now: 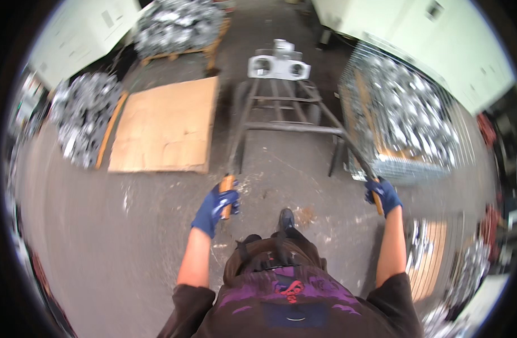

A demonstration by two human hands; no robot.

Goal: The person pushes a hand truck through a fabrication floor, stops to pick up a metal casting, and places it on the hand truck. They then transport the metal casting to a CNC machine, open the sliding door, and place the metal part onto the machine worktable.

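A dark metal hand cart [292, 128] stretches ahead of me, its two long handles reaching back to my hands. My left hand [218, 204], in a blue work glove, is closed round the left orange-brown handle grip [227, 197]. The other grip [378, 203] is held by my right hand [387, 195], gloved in the same blue. At the cart's far end sits a light grey metal casting [279, 66] with two large round openings. The cart's wheels are mostly hidden under its frame.
A flat cardboard sheet [164, 127] lies left of the cart. Piles of metal parts [87, 112] stand beyond it, one on a wooden pallet [185, 54]. Close on the right, a wire cage [402, 169] holds shiny parts. Slatted wood [430, 259] lies behind my right arm. Pale machine housings flank the far aisle.
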